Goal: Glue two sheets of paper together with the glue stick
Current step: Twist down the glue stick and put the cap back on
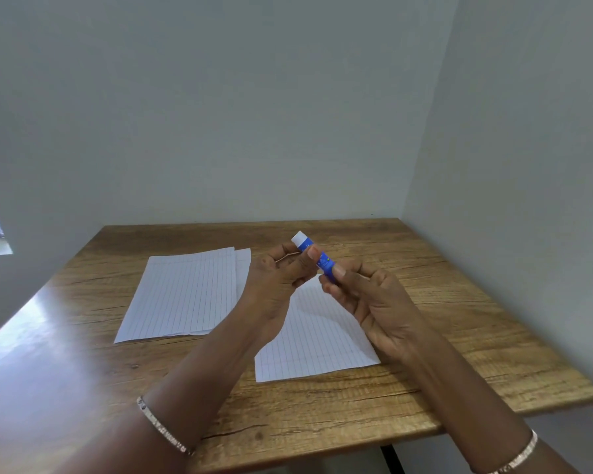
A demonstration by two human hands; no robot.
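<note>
while it is held in the air above the desk (459, 302), the glue stick (322, 262) is gripped by both hands. its blue body is tilted, with the white cap (298, 238) pointed up and away to the left and the lower end pointed down to the right. the left hand (278, 278) is curled, and the upper part of the stick, just below the cap, is pinched between its thumb and fingers. the lower end is pinched by the thumb and fingertips of the right hand (370, 302), whose other fingers are loosely bent. whether the cap is fully seated cannot be told. a single lined sheet (315, 343) is laid flat on the desk directly beneath the hands and is partly hidden by them. a pile of lined sheets (185, 295) is laid on the desk to its left, with the edge of a lower sheet shown along the pile's right side; whether the two touch is hidden by the left forearm. a left bracelet (165, 427) and a right bracelet (517, 456) are worn on the wrists.
</note>
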